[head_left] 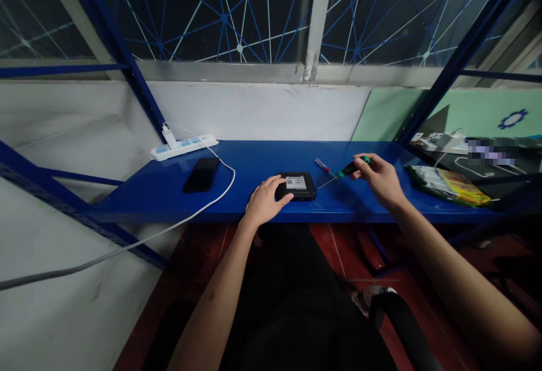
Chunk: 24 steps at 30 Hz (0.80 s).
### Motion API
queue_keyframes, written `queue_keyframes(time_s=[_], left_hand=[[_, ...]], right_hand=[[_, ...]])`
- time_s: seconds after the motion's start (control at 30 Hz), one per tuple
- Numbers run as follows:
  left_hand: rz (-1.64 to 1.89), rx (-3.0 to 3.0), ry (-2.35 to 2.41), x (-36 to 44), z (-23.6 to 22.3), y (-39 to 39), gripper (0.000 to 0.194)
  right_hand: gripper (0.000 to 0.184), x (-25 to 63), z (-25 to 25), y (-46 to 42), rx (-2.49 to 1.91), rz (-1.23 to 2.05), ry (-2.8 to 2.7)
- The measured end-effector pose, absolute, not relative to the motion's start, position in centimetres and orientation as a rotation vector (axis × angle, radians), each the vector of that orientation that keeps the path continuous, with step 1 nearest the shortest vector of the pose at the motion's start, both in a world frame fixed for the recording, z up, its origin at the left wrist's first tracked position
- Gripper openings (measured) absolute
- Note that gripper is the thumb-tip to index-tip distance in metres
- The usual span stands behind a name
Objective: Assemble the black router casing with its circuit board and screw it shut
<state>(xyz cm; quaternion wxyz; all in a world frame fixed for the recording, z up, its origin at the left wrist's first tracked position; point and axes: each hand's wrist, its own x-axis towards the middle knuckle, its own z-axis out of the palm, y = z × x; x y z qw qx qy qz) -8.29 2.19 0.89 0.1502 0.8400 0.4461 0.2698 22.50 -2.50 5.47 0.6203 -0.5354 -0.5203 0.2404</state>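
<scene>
My left hand (266, 200) grips the left part of a flat black device (307, 191) that lies on the blue table, thumb at its near edge and fingers at its far edge. A pale printed label (295, 183) shows on the device's upper face; what the device is, I cannot tell. My right hand (379, 176) is closed on the black and green handle of a screwdriver (348, 169). Its thin shaft slants down leftward, the tip close to the device's right edge; whether they touch is unclear. Behind the shaft lies a small clear and red stick-like item (322, 165).
A black phone (201, 175) and a white power strip (184, 147) are on the left of the blue table (249, 159). A white cable (212, 199) crosses the front edge. At the right lies a shiny packet (451, 183). Blue posts (139, 91) frame both sides.
</scene>
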Motion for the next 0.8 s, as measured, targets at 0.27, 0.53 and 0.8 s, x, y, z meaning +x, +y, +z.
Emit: queue_keyframes(time_s=[0.27, 0.53, 0.8], left_hand=[[0.777, 2.413, 1.294, -8.27, 0.68, 2.30, 0.047], [0.765, 2.411, 1.306, -8.23, 0.97, 2.08, 0.047], [0.754, 2.408, 1.303, -8.28, 1.06, 2.02, 0.047]], right_hand=[[0.053, 21.96, 5.65, -3.07, -1.232, 0.346, -1.311], [0.042, 21.84, 5.63, -2.90, -1.206, 0.314, -1.327], [0.045, 22.03, 5.61, -2.96, -1.225, 0.303, -1.346]])
